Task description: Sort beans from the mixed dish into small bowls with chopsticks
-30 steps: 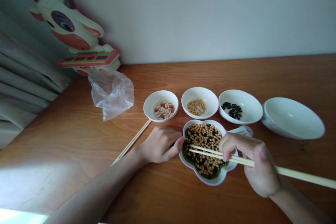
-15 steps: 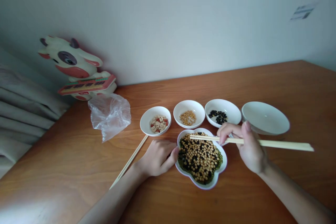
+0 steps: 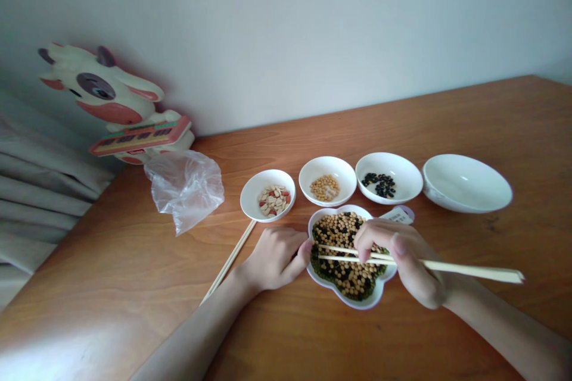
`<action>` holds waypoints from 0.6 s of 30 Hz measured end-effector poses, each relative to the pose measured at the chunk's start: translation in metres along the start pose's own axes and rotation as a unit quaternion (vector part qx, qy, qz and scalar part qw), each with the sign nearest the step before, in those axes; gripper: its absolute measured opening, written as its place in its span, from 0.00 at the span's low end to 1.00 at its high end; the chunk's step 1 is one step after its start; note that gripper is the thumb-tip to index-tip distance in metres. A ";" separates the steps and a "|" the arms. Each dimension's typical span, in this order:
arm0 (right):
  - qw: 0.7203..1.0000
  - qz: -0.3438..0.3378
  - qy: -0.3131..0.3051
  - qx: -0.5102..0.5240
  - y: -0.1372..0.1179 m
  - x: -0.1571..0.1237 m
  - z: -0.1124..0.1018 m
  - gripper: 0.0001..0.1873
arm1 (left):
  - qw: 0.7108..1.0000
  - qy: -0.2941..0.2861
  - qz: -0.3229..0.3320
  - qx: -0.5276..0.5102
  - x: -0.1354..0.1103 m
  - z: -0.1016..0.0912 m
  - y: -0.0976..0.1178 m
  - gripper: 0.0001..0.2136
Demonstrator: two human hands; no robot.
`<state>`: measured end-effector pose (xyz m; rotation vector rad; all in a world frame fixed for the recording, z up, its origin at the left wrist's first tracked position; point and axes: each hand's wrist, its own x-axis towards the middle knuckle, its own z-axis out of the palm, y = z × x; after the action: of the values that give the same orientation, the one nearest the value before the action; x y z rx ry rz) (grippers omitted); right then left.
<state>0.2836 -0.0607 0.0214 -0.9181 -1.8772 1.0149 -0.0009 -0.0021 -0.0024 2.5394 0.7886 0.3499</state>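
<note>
A white, scalloped dish [image 3: 357, 303] with a pale purple rim holds soybeans, black beans and green mung beans mixed together. At its left edge, my left hand [image 3: 279, 259] is closed with thumb and fingers against the rim. A pair of light wooden chopsticks [image 3: 469, 269] is held in my right hand [image 3: 411, 259], which hovers over the dish's right side. The chopstick tips are slightly apart at the left part of the beans. Behind the dish stand a bowl of soybeans [image 3: 308, 181] and a bowl of black beans [image 3: 409, 190].
Left of these is a bowl of pale and reddish seeds [image 3: 245, 205]. A white bowl [image 3: 473, 184] stands at the right. Another chopstick pair [image 3: 232, 256] lies beside my left forearm. A clear plastic bag [image 3: 187, 190] and a cow toy keyboard [image 3: 129, 107] are at left.
My right hand has moved down with the chopsticks. Their tips have gone from the dish's upper part to its left side and spread apart. The view has shifted slightly; my left hand stays at the rim.
</note>
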 end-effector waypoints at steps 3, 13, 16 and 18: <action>1.000 0.005 -0.005 0.015 -0.001 -0.002 0.000 0.37 | 1.000 -0.001 -0.003 0.000 0.000 0.000 0.000 0.18; 0.999 0.000 -0.036 -0.003 -0.001 -0.004 -0.002 0.38 | 1.000 0.002 0.004 -0.008 0.000 -0.001 0.001 0.18; 0.999 -0.002 -0.038 -0.006 -0.001 -0.004 -0.002 0.38 | 1.000 0.001 0.004 -0.005 0.000 -0.002 0.001 0.18; 0.999 -0.001 -0.042 -0.007 0.000 -0.004 -0.001 0.37 | 1.000 0.001 0.005 -0.003 0.000 -0.001 0.001 0.18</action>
<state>0.2863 -0.0639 0.0210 -0.8940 -1.9566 1.0557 -0.0005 -0.0022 -0.0007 2.5384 0.7739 0.3583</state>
